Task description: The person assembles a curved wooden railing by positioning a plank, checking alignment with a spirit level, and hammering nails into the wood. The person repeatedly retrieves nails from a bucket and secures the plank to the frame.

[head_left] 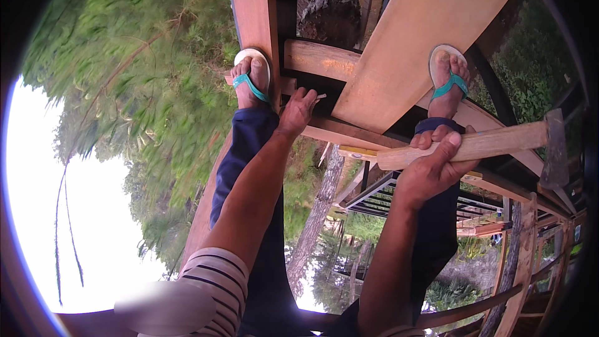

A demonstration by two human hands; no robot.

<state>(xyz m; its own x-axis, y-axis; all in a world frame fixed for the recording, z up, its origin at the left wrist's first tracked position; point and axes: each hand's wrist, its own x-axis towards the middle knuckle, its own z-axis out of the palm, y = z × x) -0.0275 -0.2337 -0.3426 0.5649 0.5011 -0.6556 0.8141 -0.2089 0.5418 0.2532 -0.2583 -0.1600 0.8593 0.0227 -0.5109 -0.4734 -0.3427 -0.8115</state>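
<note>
My right hand is closed round the wooden handle of a hammer. The hammer's dark metal head points to the right. Further left, my left hand is closed at the wooden beams beside my left foot. A small pale, narrow piece sticks out from its fingers, too small to name. Behind the hammer handle lies a yellow spirit level, partly hidden by my right hand. A wide, smooth plank slants between my feet.
My left foot, in a sandal, stands on a reddish beam; my right foot is on the wide plank's right edge. A short crosspiece joins the timbers. Gaps between them show greenery, a tree trunk and dark metal framing below.
</note>
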